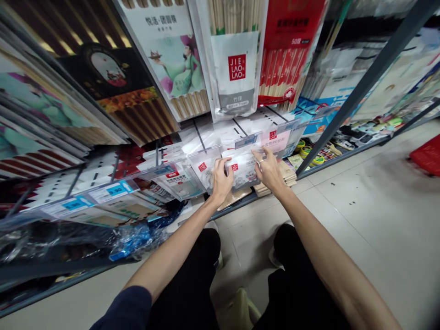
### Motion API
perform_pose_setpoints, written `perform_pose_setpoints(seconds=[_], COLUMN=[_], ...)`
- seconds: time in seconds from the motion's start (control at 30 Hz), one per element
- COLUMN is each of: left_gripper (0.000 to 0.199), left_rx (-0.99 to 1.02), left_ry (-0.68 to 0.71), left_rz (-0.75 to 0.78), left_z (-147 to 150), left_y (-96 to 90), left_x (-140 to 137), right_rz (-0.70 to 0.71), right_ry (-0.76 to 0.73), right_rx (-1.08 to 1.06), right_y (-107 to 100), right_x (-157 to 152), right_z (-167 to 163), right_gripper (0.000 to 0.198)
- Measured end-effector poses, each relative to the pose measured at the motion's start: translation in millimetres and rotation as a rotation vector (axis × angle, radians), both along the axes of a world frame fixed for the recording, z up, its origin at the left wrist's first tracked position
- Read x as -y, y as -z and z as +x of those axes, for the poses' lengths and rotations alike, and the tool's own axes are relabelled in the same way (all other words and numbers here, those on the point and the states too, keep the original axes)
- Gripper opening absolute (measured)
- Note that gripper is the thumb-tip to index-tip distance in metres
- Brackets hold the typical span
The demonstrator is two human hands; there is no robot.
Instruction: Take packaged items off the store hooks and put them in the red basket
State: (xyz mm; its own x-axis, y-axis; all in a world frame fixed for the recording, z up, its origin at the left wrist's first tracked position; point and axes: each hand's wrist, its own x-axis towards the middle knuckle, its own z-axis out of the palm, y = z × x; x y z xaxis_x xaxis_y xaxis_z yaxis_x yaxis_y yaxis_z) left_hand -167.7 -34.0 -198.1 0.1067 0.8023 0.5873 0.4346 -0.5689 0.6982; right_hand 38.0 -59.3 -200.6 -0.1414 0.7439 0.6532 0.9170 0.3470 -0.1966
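Observation:
A white packet [244, 166] with a red square logo and printed drawings hangs at the front of a lower hook row on the shelf. My left hand [222, 178] grips its left edge, thumb and fingers closing on the plastic. At the upper right edge, my right hand [270, 170], with a ring on one finger, pinches the same packet. Just above it is a clear price-tag holder [246, 141]. To the right hangs a pink packet [275, 139], and to the left another white packet [202, 166] with a red logo.
Bagged chopsticks [237, 68] and a red chopstick pack [287, 55] hang above. A grey shelf post [360, 87] slants down at the right. Blue price labels [118, 189] line the rail at left. A red object [426, 156] stands on the tiled floor [343, 220].

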Motion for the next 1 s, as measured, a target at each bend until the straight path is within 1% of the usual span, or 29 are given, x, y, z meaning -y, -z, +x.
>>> perform_pose_setpoints(seconds=[0.1, 0.2, 0.37, 0.53, 0.67, 0.77, 0.9, 1.0], left_gripper=[0.036, 0.040, 0.050, 0.054, 0.058, 0.059, 0.060, 0.061], left_rx=[-0.030, -0.057, -0.118, -0.114, -0.121, -0.145, -0.160, -0.150], left_ry=[0.022, 0.042, 0.104, 0.121, 0.133, 0.171, 0.215, 0.222], left_rz=[0.055, 0.094, 0.082, 0.087, 0.070, 0.089, 0.129, 0.119], left_z=[-2, -1, 7, 8, 4, 2, 1, 2], left_y=[-1.7, -2.8, -2.4, -4.2, -4.7, -3.3, -2.0, -1.9], left_x=[-1, 0, 4, 3, -1, -4, -5, -4], right_rz=[-0.024, -0.063, -0.111, -0.091, -0.085, -0.081, -0.079, -0.092], right_ry=[0.028, 0.044, 0.049, 0.035, 0.018, 0.014, 0.040, 0.068], right_rx=[0.020, -0.013, -0.095, -0.139, -0.139, -0.138, -0.129, -0.116], right_y=[-3, -6, -9, -11, -7, -3, 1, 5], right_x=[1, 1, 1, -4, -9, -11, -12, -13], right_z=[-4, -9, -15, -19, -24, -27, -33, -37], right_gripper=[0.061, 0.066, 0.069, 0.067, 0.066, 0.064, 0.064, 0.065])
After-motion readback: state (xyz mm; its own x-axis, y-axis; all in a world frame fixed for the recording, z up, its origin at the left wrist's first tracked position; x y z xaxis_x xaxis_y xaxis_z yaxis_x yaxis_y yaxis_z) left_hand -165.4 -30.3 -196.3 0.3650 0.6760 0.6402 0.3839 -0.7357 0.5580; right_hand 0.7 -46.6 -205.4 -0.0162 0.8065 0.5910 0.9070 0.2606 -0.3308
